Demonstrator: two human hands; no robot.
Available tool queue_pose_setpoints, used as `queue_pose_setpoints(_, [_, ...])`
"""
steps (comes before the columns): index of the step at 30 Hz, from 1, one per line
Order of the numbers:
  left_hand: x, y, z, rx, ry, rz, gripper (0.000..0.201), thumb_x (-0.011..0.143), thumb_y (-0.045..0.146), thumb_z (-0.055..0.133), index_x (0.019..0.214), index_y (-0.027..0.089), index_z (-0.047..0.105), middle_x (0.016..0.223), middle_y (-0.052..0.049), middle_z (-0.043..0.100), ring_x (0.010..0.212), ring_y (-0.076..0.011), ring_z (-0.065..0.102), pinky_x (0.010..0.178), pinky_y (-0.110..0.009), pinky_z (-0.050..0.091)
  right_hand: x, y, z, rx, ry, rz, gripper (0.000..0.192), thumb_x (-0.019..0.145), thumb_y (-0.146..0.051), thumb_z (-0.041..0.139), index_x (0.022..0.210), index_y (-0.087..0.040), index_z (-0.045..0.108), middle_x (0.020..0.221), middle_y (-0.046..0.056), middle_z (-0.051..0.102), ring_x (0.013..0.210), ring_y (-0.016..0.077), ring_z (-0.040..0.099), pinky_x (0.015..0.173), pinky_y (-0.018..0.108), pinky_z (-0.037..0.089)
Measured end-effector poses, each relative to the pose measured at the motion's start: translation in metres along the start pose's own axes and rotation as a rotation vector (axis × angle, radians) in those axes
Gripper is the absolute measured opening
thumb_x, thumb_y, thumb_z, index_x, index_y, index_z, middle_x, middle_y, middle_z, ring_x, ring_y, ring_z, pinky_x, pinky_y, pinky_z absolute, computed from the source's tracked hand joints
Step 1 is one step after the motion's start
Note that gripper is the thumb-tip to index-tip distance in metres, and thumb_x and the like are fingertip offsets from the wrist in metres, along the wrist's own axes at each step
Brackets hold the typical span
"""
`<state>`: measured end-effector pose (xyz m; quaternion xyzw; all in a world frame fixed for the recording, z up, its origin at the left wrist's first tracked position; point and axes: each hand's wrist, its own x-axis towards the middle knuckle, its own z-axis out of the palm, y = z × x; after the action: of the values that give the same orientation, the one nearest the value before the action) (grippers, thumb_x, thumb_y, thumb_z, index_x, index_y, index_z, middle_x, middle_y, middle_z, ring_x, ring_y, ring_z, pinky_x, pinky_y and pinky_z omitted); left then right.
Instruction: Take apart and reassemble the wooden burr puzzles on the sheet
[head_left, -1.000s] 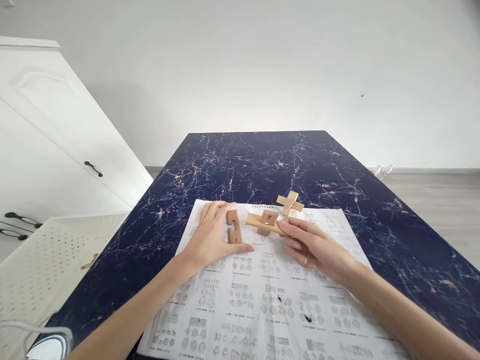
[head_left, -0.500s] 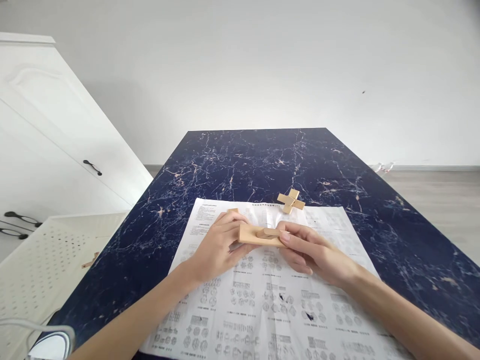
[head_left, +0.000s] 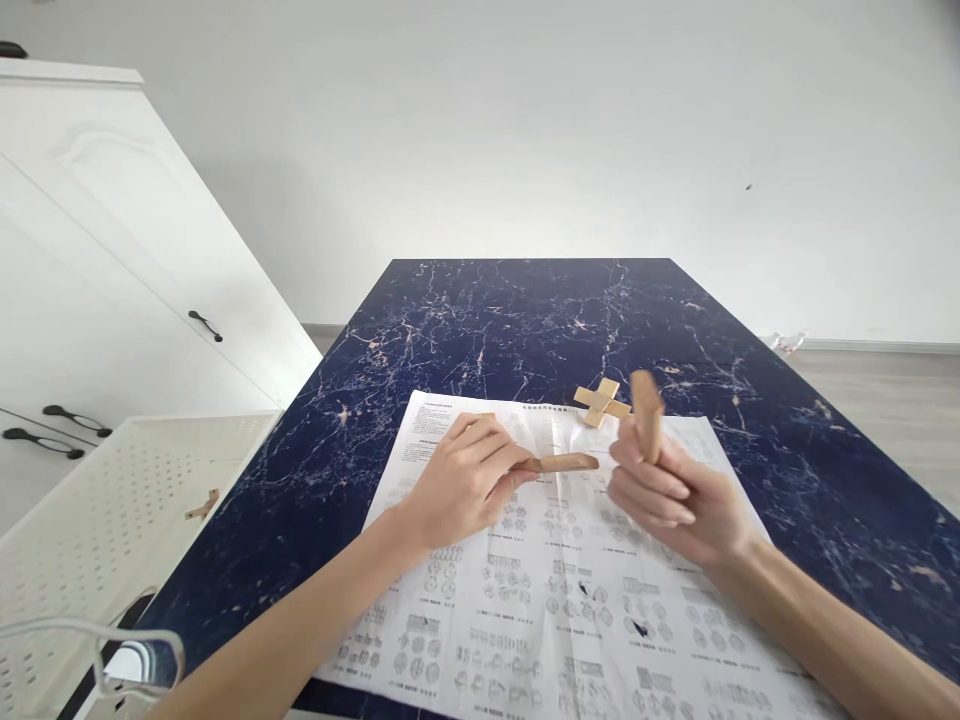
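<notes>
This looks like a room in a home. A white panelled cabinet (head_left: 112,270) with dark metal handles fills the left of the frame, and a plain white wall (head_left: 525,120) runs across the top. A dark blue marble-patterned table (head_left: 525,320) takes up the centre, with grey wood-look flooring (head_left: 885,400) at the right edge. A white perforated plastic basket (head_left: 97,500) stands at the lower left, and a large white printed sheet of puzzle diagrams (head_left: 570,600) lies across the table's near end.
</notes>
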<state>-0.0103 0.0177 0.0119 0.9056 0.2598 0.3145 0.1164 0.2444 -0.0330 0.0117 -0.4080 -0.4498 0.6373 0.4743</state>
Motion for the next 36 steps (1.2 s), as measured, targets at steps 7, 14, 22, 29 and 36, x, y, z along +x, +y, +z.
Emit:
queue_pose_setpoints(7, [-0.001, -0.007, 0.000, 0.010, 0.219, -0.204, 0.015, 0.107, 0.032, 0.057, 0.100, 0.022, 0.065, 0.084, -0.001, 0.073, 0.082, -0.0204, 0.068, 0.090, -0.040, 0.051, 0.008, 0.007, 0.004, -0.149, 0.117, -0.065, 0.045, 0.100, -0.065, 0.063, 0.083, -0.026, 0.045, 0.062, -0.006, 0.038, 0.050, 0.0125, 0.026, 0.051, 0.033, 0.022])
queue_pose_setpoints(14, [-0.003, -0.006, -0.006, -0.026, 0.205, -0.439, 0.039, 0.107, 0.035, 0.055, 0.141, 0.021, 0.043, 0.069, 0.008, 0.067, 0.073, -0.0192, 0.070, 0.097, -0.040, 0.051, 0.010, 0.022, 0.012, -0.574, 0.228, -0.104, 0.045, 0.104, -0.069, 0.051, 0.097, -0.025, 0.053, 0.066, -0.004, 0.055, 0.052, 0.0146, 0.046, 0.057, 0.032, 0.037])
queue_pose_setpoints(22, [-0.034, 0.003, -0.026, 0.161, 0.111, -0.577, 0.039, 0.107, 0.035, 0.051, 0.140, 0.017, 0.043, 0.066, 0.006, 0.069, 0.056, -0.0197, 0.066, 0.074, -0.034, 0.051, 0.020, 0.024, 0.018, -0.867, 0.262, -0.104, 0.039, 0.108, -0.060, 0.043, 0.108, -0.024, 0.057, 0.069, 0.001, 0.069, 0.064, 0.0251, 0.065, 0.068, 0.035, 0.044])
queue_pose_setpoints(29, [-0.047, 0.013, -0.027, 0.313, -0.056, -0.636, 0.031, 0.109, 0.030, 0.046, 0.137, 0.017, 0.049, 0.069, 0.002, 0.072, 0.066, -0.0247, 0.074, 0.066, -0.031, 0.046, 0.028, 0.016, 0.046, -1.246, 0.172, -0.005, 0.028, 0.112, -0.032, 0.037, 0.121, -0.021, 0.061, 0.093, 0.010, 0.076, 0.079, 0.0284, 0.070, 0.064, 0.033, 0.035])
queue_pose_setpoints(36, [-0.039, 0.009, -0.023, 0.409, -0.112, -0.596, 0.024, 0.110, 0.029, 0.045, 0.127, 0.016, 0.055, 0.075, -0.005, 0.076, 0.077, -0.0293, 0.077, 0.074, -0.034, 0.050, 0.028, 0.013, 0.071, -1.358, 0.084, 0.066, 0.036, 0.114, -0.036, 0.032, 0.119, -0.020, 0.063, 0.107, 0.016, 0.077, 0.095, 0.0334, 0.074, 0.069, 0.034, 0.041])
